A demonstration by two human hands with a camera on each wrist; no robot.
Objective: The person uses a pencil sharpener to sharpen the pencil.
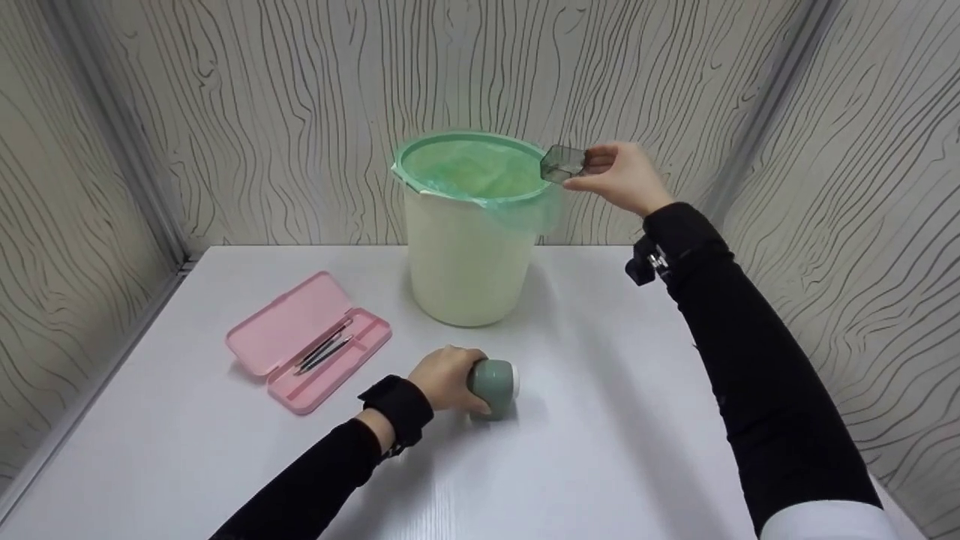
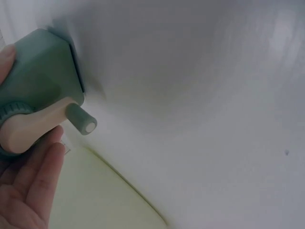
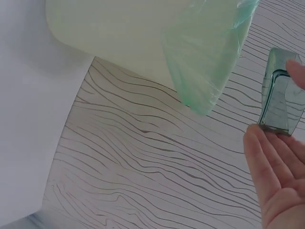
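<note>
My left hand [image 1: 444, 381] grips a green hand-crank pencil sharpener [image 1: 493, 386], low over the table in front of the bin. In the left wrist view, its pale crank [image 2: 40, 125] with a green knob faces the camera. Held up at the right rim of the bin [image 1: 466, 259] is a small clear shavings drawer [image 1: 561, 164], pinched between the thumb and fingers of my right hand [image 1: 628, 178]. The right wrist view shows the see-through drawer beside the bin's overhanging green bag [image 3: 205, 62].
An open pink pencil case [image 1: 289, 324] lies on the left of the white table [image 1: 585, 465], with several pencils [image 1: 324, 352] inside. Wood-patterned panels [image 1: 300, 112] enclose the table at the back and sides. A translucent green bag lines the bin.
</note>
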